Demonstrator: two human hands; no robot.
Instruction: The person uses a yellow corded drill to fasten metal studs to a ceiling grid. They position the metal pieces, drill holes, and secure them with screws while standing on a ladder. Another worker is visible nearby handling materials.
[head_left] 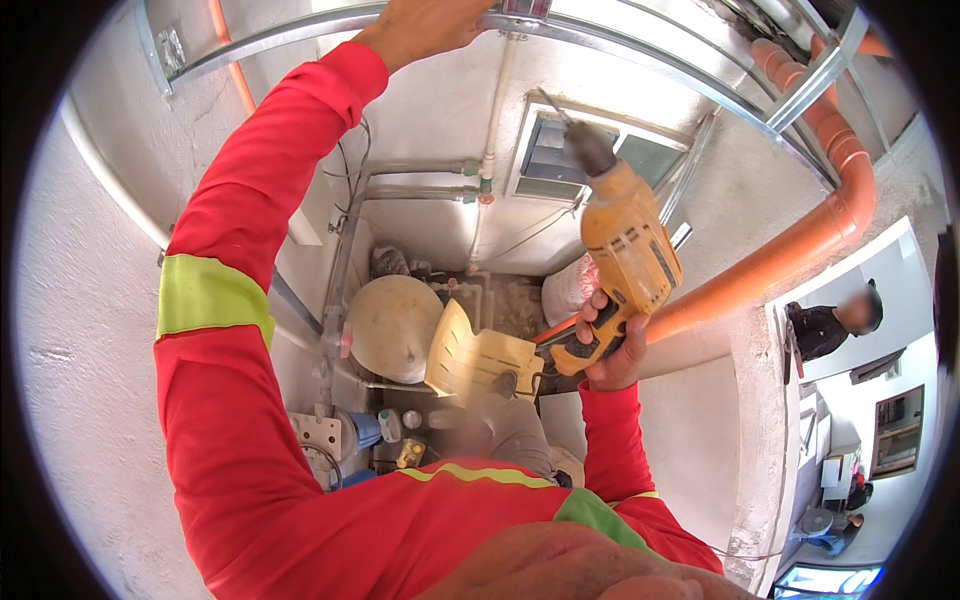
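Observation:
A yellow-and-black power drill (632,240) is gripped by my right hand (618,352), its handle wrapped by the fingers. Its dark chuck and long thin bit point up and to the left, and no surface touches the tip. At the top of the view, my left hand (425,28) is closed on a curved-looking silver metal channel (620,52); the picture's edge cuts off part of that hand. Close beside its fingertips, a short metal piece (525,8) sits on the channel.
Below are a round pale lid (395,328), a yellow plastic chair (478,352) and a white sack (572,292). A thick orange pipe (770,268) runs along the right. A window (555,155) is in the wall ahead. Another person (825,325) is beyond the right-hand opening.

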